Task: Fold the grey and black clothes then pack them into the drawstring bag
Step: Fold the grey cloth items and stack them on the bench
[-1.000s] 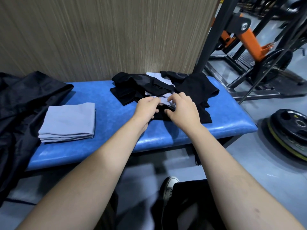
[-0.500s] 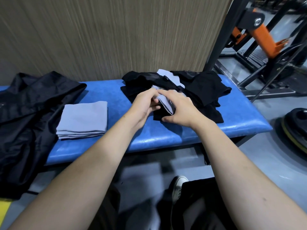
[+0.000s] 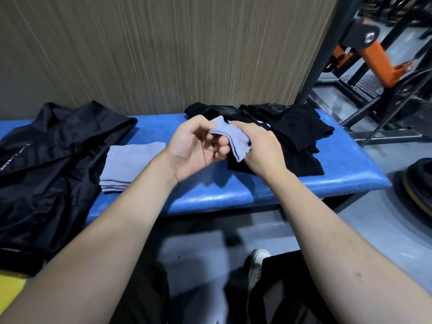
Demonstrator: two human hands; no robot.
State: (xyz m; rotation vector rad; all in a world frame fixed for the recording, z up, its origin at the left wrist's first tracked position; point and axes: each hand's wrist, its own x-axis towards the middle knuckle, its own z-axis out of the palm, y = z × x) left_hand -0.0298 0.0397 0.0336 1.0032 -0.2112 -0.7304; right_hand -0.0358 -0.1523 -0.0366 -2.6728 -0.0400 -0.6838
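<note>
Here hands [image 3: 224,146] hold grey cloth [image 3: 233,139]

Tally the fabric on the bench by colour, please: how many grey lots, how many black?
Grey: 2, the folded grey stack and the small grey piece held by left hand and right hand.
Black: 2, the black pile and the black bag.
Total: 4

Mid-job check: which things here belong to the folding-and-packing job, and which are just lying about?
Job:
- small grey cloth, held by left hand and right hand
- folded grey stack
- black clothes pile
- black bag, probably the drawstring one

Lying about:
- weight plate
- orange gym machine
</note>
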